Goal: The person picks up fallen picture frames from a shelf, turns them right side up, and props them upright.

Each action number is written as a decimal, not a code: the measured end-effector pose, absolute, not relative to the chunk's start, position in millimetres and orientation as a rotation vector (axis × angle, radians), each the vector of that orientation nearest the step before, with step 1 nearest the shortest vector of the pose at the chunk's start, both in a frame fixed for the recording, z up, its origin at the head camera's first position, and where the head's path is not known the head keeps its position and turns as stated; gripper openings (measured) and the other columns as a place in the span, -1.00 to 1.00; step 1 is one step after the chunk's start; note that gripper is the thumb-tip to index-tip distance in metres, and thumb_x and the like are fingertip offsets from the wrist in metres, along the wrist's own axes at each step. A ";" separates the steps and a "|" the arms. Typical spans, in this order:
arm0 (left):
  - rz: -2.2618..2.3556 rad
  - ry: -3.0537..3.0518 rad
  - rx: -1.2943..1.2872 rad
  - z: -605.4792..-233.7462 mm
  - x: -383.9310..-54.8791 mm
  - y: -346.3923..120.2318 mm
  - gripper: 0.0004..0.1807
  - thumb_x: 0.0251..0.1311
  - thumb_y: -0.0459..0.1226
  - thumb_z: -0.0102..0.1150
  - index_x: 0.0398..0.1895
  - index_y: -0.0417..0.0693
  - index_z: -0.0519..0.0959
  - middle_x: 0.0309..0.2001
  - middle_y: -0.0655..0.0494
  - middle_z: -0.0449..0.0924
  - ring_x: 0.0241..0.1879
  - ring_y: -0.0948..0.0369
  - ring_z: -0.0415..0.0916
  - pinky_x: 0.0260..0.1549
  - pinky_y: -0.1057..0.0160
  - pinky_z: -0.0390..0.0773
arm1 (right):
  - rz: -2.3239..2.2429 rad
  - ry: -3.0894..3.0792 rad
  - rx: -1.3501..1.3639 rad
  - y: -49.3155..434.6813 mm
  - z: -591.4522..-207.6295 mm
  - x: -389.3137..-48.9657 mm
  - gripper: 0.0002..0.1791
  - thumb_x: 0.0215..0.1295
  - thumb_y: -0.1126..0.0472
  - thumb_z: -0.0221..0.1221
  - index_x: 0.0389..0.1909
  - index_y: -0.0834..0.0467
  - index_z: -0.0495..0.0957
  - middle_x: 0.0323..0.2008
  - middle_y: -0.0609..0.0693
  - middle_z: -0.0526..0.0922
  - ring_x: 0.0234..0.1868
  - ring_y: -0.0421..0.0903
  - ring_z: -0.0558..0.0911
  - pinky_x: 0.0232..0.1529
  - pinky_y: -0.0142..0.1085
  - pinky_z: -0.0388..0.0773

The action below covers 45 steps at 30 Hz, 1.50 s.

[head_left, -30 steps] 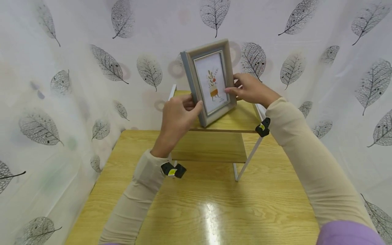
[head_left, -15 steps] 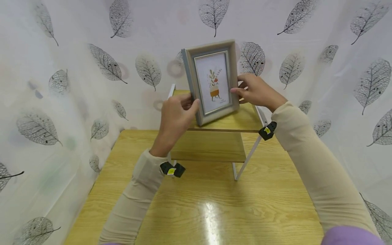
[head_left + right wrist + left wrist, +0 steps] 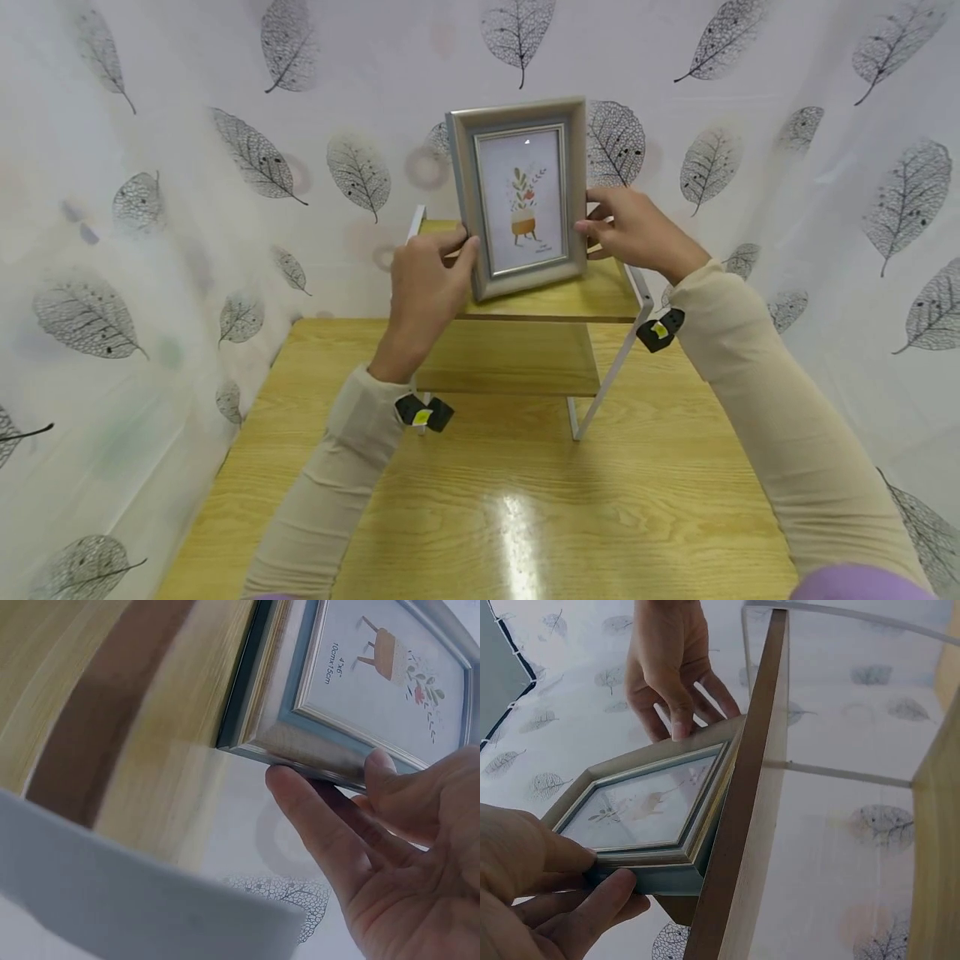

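A grey-beige picture frame stands upright over the top board of a small shelf, leaning slightly back. Its print shows an orange pot of flowers and leaves. My left hand pinches the frame's left edge low down, the thumb towards the front. On the opposite edge my right hand pinches with thumb in front and fingers at the side and behind. In the left wrist view the frame's lower edge lies right at the board. The right wrist view has the thumb against the moulding.
The shelf has white metal legs and a lower wooden board. It stands at the back of a glossy wooden table. A white curtain with grey leaf prints hangs close behind and at the sides.
The picture frame has turned to face me more squarely, its right edge swinging right and towards me. My right hand has moved right with it; my left hand shifted slightly left.
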State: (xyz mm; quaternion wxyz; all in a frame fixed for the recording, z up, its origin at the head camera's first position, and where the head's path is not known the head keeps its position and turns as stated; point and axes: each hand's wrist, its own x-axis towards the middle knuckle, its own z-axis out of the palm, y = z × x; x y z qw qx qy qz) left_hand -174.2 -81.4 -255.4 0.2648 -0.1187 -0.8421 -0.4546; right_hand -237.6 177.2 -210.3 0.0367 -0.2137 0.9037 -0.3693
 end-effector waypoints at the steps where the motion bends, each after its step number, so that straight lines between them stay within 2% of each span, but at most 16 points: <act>1: -1.203 -2.279 -0.312 -255.6 -174.1 -81.4 -0.75 0.38 -0.26 0.26 0.01 -0.19 0.72 -0.06 -0.09 0.74 -0.13 0.11 0.75 -0.17 0.21 0.72 | -1.135 2.775 -0.648 177.1 -210.4 -236.7 -0.47 0.55 0.39 0.00 0.46 0.39 0.19 0.11 0.42 0.52 0.07 0.33 0.64 -0.14 -0.27 0.72; 7: -1.198 -2.290 -0.313 -258.2 -173.5 -82.3 -0.72 0.38 -0.27 0.27 0.07 -0.20 0.69 0.00 -0.10 0.72 -0.09 0.10 0.74 -0.18 0.21 0.72 | -1.136 2.799 -0.628 176.1 -212.8 -231.0 -0.43 0.55 0.38 0.00 0.49 0.39 0.14 0.14 0.41 0.48 0.06 0.33 0.64 -0.15 -0.29 0.72; 14: -1.230 -2.377 -0.298 -259.6 -171.8 -85.2 -0.56 0.35 -0.30 0.29 0.27 -0.18 0.55 0.08 -0.11 0.66 -0.11 0.07 0.74 -0.21 0.21 0.72 | -1.160 2.821 -0.603 174.8 -215.9 -223.4 -0.48 0.54 0.36 0.03 0.43 0.39 0.22 0.10 0.39 0.51 0.03 0.30 0.66 -0.16 -0.29 0.72; 19: -1.248 -2.410 -0.294 -258.9 -172.4 -84.0 -0.51 0.37 -0.31 0.26 0.34 -0.17 0.48 0.09 -0.11 0.65 -0.10 0.05 0.74 -0.28 0.25 0.73 | -1.195 2.836 -0.599 177.5 -218.2 -216.6 -0.51 0.53 0.36 0.05 0.40 0.40 0.24 0.07 0.38 0.53 0.01 0.29 0.68 -0.17 -0.27 0.72; 22: -1.227 -2.431 -0.294 -258.1 -173.5 -83.0 -0.49 0.37 -0.32 0.26 0.36 -0.15 0.46 0.09 -0.10 0.66 -0.08 0.05 0.74 -0.27 0.24 0.73 | -1.221 2.851 -0.599 178.6 -220.4 -213.0 -0.51 0.53 0.36 0.05 0.39 0.41 0.24 0.07 0.37 0.53 -0.01 0.28 0.68 -0.17 -0.28 0.72; 30: -1.154 -2.449 -0.315 -257.9 -175.3 -82.4 -0.49 0.36 -0.35 0.25 0.37 -0.18 0.45 0.11 -0.08 0.65 0.00 0.07 0.70 -0.06 0.17 0.69 | -1.260 2.878 -0.590 178.3 -225.6 -206.0 -0.51 0.52 0.36 0.07 0.37 0.43 0.25 0.05 0.37 0.53 -0.01 0.28 0.69 -0.19 -0.34 0.71; 45: -1.157 -2.453 -0.295 -259.7 -176.6 -83.8 -0.49 0.39 -0.35 0.21 0.38 -0.18 0.44 0.12 -0.08 0.65 0.03 0.05 0.69 -0.09 0.17 0.70 | -1.296 2.904 -0.568 176.4 -229.9 -200.8 -0.51 0.51 0.36 0.10 0.35 0.43 0.26 0.05 0.36 0.55 -0.05 0.26 0.71 -0.20 -0.32 0.72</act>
